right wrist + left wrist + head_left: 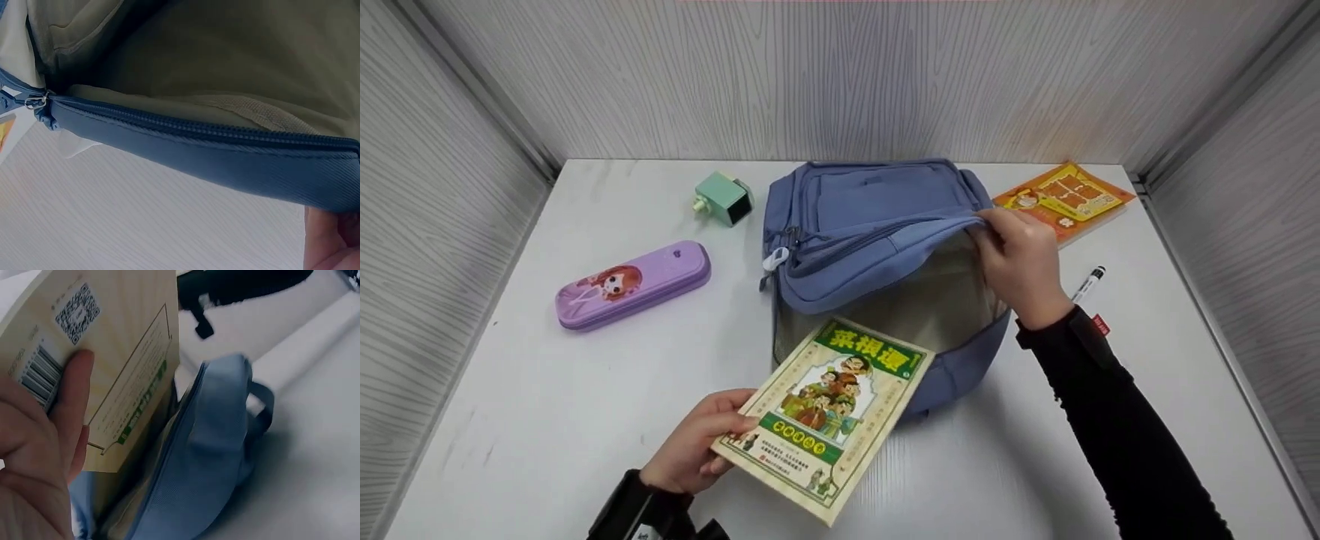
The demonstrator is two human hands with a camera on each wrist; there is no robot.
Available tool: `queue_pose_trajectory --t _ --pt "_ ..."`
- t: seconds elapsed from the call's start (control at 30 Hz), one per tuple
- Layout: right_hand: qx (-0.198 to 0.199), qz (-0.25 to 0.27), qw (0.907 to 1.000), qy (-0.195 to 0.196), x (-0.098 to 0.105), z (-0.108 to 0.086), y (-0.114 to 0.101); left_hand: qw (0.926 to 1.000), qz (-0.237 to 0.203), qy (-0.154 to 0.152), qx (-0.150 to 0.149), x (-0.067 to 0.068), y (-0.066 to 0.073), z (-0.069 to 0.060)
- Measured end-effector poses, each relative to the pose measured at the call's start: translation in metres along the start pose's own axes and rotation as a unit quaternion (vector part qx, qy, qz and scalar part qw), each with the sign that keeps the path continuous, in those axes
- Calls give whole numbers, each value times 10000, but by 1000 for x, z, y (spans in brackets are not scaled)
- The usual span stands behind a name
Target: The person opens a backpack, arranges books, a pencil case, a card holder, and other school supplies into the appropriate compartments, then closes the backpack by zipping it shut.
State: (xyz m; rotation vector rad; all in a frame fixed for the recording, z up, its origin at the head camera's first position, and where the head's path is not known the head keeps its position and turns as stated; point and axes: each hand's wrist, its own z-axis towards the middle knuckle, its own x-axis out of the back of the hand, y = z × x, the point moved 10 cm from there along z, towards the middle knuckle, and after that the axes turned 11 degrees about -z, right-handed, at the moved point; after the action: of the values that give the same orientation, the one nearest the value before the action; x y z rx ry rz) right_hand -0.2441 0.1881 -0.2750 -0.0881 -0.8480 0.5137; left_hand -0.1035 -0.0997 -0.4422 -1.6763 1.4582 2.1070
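A blue backpack [877, 195] lies on the table with its main compartment unzipped and the flap lifted. My right hand [1024, 262] pinches the flap's edge at the right side; in the right wrist view its fingers [326, 239] show below the zipper edge [214, 163]. My left hand [697, 442] grips the lower left edge of a book [825, 412] with a green-and-cream cover, thumb on the front. The book's top end overlaps the opening's near side. In the left wrist view, fingers [73, 405] lie against the back cover [129, 343], beside the backpack [197, 461].
A purple pencil case [634, 285] lies at the left, and a mint-green sharpener-like object [723, 199] stands behind it. An orange book [1065, 199] is at the back right, partly behind the backpack. A white marker [1089, 283] lies beside my right wrist.
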Motion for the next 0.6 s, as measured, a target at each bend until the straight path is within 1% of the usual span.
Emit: queue_pose_trajectory --t 0.1,0.17,0.27,0.37,0.43,0.5,0.53,0.6 --pt "133 29 9999 43 1 3 -4 9999 -97 63 99 -7 -7 7" --pt "257 33 9996 68 3 4 -7 9996 -169 223 92 -9 -9 18" --pt "358 50 9992 164 5 4 -9 9976 -279 641 31 -10 -11 38" --pt "405 93 9988 248 6 4 -9 9921 -250 1232 -19 -10 -12 62" --pt "422 110 9986 296 7 4 -10 9861 -149 1651 -71 -9 -11 79" --pt "424 148 9985 314 7 5 -11 9775 -27 2103 -180 -7 -9 95" --pt "418 167 9985 317 8 5 -12 9719 -28 2338 -269 -6 -7 102" --pt "395 203 9985 308 8 6 -13 9569 -79 2865 -457 -2 -3 113"
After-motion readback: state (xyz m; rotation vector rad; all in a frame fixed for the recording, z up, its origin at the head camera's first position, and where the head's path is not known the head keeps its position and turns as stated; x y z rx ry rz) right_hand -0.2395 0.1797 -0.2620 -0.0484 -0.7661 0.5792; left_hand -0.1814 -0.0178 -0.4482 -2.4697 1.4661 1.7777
